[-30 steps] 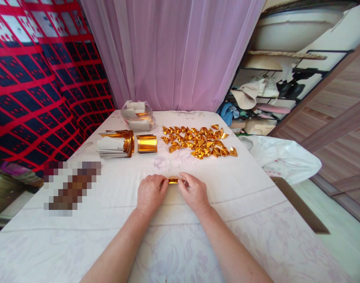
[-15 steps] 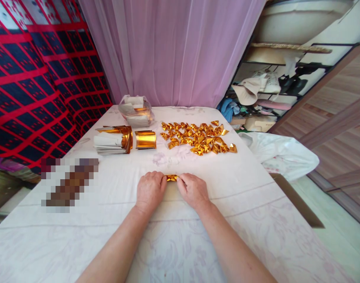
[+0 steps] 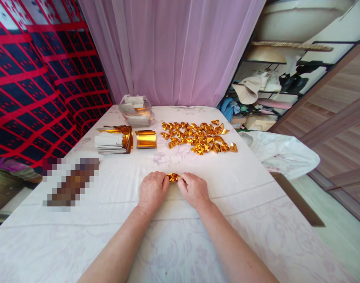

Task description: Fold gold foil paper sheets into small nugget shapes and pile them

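Observation:
Between my two hands is a small piece of folded gold foil paper [image 3: 173, 178], low over the table. My left hand [image 3: 153, 189] pinches its left end, fingers curled. At the right end my right hand [image 3: 194, 188] grips it between thumb and fingers. The fingertips partly hide both ends. Beyond my hands lies a spread of folded gold paper ingots [image 3: 199, 135]. Left of them sits a small stack of flat gold foil sheets [image 3: 146, 139], with a larger fanned stack of paper sheets [image 3: 110, 142] beside it.
A clear plastic bag of paper sheets [image 3: 136, 111] stands at the back left of the cloth-covered table [image 3: 180, 251]. A blurred-out brown object [image 3: 75, 182] lies at the left. Past the right edge are a white plastic bag [image 3: 286, 153] and a loaded shelf [image 3: 274, 94].
The folded gold paper looks slightly wider open in the middle than before. My left hand has shifted a little to the right, closer to my right hand.

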`<state>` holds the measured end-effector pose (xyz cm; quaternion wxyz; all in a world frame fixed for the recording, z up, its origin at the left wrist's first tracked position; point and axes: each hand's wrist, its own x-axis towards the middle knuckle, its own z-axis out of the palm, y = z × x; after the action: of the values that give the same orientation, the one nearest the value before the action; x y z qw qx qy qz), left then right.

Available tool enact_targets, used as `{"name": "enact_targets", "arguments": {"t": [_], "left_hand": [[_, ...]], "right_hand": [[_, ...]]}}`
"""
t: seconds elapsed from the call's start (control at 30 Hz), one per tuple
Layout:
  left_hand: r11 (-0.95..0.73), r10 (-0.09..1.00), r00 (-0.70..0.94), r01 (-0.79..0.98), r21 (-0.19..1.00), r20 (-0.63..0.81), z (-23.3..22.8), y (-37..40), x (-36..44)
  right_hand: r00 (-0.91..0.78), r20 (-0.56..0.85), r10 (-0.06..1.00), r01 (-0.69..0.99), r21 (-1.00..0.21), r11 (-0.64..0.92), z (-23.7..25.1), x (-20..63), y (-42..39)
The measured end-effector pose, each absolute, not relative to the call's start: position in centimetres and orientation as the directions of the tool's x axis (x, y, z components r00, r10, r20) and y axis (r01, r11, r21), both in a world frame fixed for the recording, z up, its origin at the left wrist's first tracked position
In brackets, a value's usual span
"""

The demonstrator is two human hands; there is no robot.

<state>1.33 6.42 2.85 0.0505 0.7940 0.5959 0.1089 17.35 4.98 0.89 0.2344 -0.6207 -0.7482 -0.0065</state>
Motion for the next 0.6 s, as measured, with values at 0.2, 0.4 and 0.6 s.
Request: {"name": "enact_targets", "arguments": {"t": [0.2,0.4,0.6], "left_hand": [[-0.314,0.946,0.298,0.941,0.128,0.130,3.04,6.52,1.23],[-0.331,0.941,0.319,0.938,0.101,0.115,3.10,6.60,1.38],[-0.335,0.940,0.325,0.938,0.088,0.106,3.02,6.48,1.57]], "right_hand": [[-0.164,0.365,0.916,0.922,-0.274,0.274,0.83,17.30,4.97],[-0.182,0.417,0.890,0.915,-0.259,0.309,0.61,17.19,4.93],[-0.185,0.443,0.877,0.922,-0.232,0.311,0.53,17.24,4.87]]}}
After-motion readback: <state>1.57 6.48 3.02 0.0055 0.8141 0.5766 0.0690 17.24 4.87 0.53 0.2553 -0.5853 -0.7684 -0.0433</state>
